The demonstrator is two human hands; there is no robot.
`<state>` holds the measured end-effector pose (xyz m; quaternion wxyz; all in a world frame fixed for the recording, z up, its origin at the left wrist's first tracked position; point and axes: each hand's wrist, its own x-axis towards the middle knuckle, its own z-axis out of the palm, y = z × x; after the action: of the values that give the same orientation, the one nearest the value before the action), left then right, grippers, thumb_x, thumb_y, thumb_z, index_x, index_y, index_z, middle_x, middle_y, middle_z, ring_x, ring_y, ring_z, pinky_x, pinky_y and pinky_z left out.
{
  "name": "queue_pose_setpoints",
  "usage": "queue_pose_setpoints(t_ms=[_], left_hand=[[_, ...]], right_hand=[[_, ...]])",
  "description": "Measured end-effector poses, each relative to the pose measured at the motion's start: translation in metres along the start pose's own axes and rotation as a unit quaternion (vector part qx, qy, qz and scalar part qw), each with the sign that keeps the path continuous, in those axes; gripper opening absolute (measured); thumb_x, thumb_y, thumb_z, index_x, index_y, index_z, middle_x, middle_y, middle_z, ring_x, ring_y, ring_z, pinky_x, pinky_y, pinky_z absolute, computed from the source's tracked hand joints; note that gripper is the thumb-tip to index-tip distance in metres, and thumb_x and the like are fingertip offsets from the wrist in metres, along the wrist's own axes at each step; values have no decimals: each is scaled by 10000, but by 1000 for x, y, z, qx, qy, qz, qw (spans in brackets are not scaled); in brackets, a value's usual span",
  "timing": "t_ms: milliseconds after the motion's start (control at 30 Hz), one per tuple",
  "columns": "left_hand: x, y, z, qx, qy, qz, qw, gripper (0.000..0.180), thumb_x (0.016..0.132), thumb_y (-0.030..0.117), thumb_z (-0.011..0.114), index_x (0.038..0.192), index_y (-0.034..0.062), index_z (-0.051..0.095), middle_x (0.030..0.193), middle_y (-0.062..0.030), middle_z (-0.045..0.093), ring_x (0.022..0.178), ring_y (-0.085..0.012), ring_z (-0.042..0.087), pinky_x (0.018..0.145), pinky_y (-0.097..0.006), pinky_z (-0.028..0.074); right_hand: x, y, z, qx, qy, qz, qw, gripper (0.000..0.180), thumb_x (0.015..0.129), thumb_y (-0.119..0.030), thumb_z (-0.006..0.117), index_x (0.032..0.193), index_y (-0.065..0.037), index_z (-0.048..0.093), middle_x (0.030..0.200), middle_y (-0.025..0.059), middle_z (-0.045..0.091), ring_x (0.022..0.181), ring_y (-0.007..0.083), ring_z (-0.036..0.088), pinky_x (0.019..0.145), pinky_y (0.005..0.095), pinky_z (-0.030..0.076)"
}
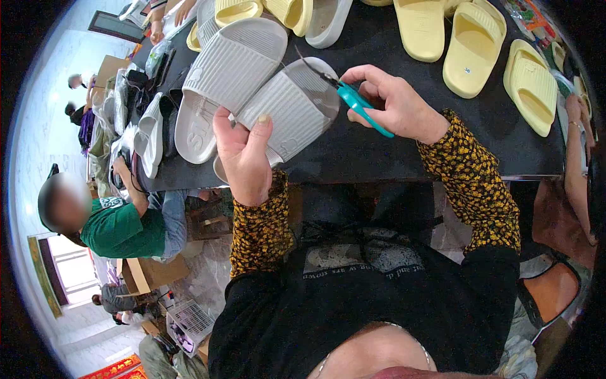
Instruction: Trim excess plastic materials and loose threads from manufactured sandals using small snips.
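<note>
My left hand (241, 155) grips a pair of light grey slide sandals, with its thumb on top of the ribbed strap. One grey slide (237, 66) is tilted on the left; the other grey slide (293, 107) lies against it on the right. My right hand (404, 104) is closed round small scissors (358, 104) with teal handles. Their dark blades point up and left over the toe opening of the right-hand slide. Whether the blade tips touch it, I cannot tell.
A black-topped table (391, 155) carries the work. Yellow slides (475, 57) stand along its far and right sides, and a white slide (149, 136) lies at left. A person in a green shirt (123, 227) sits on the left; another person's arm (576, 164) shows at right.
</note>
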<state>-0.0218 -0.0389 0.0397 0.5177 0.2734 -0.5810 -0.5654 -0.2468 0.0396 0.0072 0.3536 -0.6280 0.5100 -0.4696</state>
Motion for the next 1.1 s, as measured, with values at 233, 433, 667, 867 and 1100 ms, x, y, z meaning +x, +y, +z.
queue_pose_setpoints(t_ms=[233, 433, 667, 867, 1100], left_hand=[[-8, 6, 4, 25, -57, -63, 996, 584, 818, -77, 545, 1341, -52, 286, 1282, -204, 492, 1174, -277, 508, 1019, -378, 360], [-9, 4, 5, 34, -72, -66, 995, 595, 832, -74, 547, 1356, -58, 265, 1283, -227, 489, 1188, -285, 506, 1021, -374, 364], [-13, 8, 3, 77, -111, -59, 989, 580, 894, -76, 509, 1372, -44, 182, 1269, -233, 498, 1183, -247, 504, 974, -318, 400], [-14, 14, 10, 91, -140, -54, 984, 575, 883, -106, 497, 1357, -50, 176, 1253, -240, 511, 1187, -253, 504, 982, -321, 400], [-10, 19, 13, 107, -150, -66, 981, 585, 866, -118, 500, 1353, -54, 182, 1253, -231, 513, 1179, -246, 510, 981, -315, 401]], right_hand=[[0, 4, -2, -45, 36, -12, 998, 511, 796, -134, 726, 1223, -43, 462, 833, 21, 542, 729, 67, 496, 627, 225, 412], [2, 6, -1, -80, 51, -41, 995, 572, 778, -187, 747, 1240, -38, 446, 863, 55, 548, 761, 122, 521, 683, 266, 453], [1, 7, -1, -101, 74, -48, 991, 558, 767, -183, 747, 1220, -29, 459, 826, 81, 563, 740, 140, 533, 684, 283, 465], [0, 4, -3, -122, 102, -79, 984, 497, 762, -165, 741, 1175, -29, 499, 834, 92, 579, 745, 146, 560, 695, 289, 476], [6, 4, -6, -156, 111, -80, 978, 461, 771, -168, 725, 1156, -30, 514, 868, 92, 615, 765, 159, 601, 697, 302, 489]])
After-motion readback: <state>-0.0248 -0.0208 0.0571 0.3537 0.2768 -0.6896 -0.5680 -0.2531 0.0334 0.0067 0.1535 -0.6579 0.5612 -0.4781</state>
